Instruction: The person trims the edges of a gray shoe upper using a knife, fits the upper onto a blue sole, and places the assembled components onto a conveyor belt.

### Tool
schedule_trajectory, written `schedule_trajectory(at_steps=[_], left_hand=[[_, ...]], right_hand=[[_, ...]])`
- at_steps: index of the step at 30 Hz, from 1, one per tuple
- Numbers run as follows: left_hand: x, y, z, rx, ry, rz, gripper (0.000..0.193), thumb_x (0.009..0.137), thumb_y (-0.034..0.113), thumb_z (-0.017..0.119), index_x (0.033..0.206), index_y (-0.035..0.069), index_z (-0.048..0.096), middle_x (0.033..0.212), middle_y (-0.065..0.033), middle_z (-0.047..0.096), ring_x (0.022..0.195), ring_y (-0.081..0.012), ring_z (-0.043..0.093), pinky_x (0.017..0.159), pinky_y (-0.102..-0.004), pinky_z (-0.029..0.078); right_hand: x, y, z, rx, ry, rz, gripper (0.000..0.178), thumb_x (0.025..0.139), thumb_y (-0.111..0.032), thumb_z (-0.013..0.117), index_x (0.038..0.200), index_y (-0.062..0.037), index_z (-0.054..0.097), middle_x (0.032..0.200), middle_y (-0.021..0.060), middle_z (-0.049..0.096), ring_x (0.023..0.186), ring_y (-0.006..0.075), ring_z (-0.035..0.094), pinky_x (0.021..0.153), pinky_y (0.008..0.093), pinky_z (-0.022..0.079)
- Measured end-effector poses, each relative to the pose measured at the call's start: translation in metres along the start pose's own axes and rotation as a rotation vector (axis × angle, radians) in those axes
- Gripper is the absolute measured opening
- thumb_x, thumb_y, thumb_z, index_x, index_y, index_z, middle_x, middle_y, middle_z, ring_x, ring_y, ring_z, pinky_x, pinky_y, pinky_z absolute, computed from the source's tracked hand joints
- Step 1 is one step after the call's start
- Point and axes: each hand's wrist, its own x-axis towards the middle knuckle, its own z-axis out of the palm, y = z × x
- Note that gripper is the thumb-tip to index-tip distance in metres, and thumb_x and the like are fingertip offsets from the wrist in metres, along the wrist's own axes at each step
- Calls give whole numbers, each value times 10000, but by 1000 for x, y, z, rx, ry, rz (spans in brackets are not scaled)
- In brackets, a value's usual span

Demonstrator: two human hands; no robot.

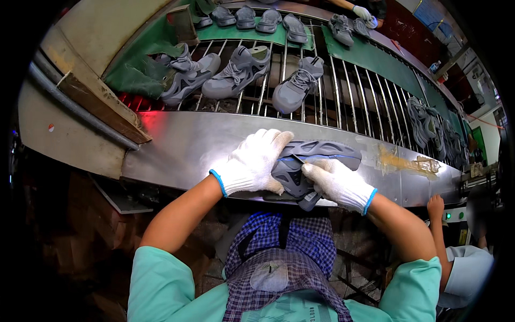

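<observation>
A grey sneaker [289, 180] lies on its side at the front edge of the metal ledge, its sculpted sole turned away from me. My left hand [255, 163], in a white knit glove with blue cuff trim, grips one end of it, thumb and fingers around the sole and upper. In my gloved right hand [340, 185] is a thin dark tool [297, 159], pinched between the fingers. Its tip meets the seam between sole and upper; the rest is hidden, so its exact kind is unclear. That hand also rests against the shoe.
Beyond the metal ledge [177, 139] runs a roller conveyor [346, 96] with green mats. Three grey sneakers [236, 72] sit close by; more shoes [268, 21] stand farther back and right. A co-worker's gloved hand [362, 13] is across the line; another person's hand [435, 206] is at right.
</observation>
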Motion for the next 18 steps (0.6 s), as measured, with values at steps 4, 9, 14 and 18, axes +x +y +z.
schedule_trajectory(at_steps=[4, 9, 14, 18], left_hand=[[-5, 1, 6, -3, 59, 38, 1080, 604, 376, 979, 1497, 16, 491, 1358, -227, 581, 1256, -437, 566, 1092, -500, 488], [-7, 1, 14, 42, 115, -5, 1054, 620, 386, 973, 1482, -3, 509, 1333, -235, 608, 1225, -440, 596, 1069, -496, 507], [-7, 2, 15, 79, 153, 25, 1075, 615, 409, 973, 1485, -14, 505, 1342, -237, 608, 1236, -436, 600, 1078, -487, 509], [-5, 4, 10, 58, 101, -13, 1080, 616, 408, 975, 1487, -17, 500, 1352, -236, 603, 1242, -435, 597, 1086, -483, 508]], right_hand=[[-9, -7, 9, -497, 195, -147, 406, 1098, -368, 560, 1193, 15, 656, 769, 173, 728, 687, 318, 738, 686, 475, 589], [-19, -21, 30, -698, 331, -312, 377, 1075, -368, 604, 1065, 8, 606, 827, 235, 735, 761, 432, 741, 711, 548, 589], [-6, -1, 33, -128, 193, -163, 413, 1095, -405, 580, 1100, 6, 622, 945, 242, 749, 801, 421, 747, 709, 522, 580], [-11, 1, 13, -671, 286, -291, 403, 1057, -401, 624, 1112, -2, 632, 852, 260, 724, 778, 431, 739, 713, 553, 581]])
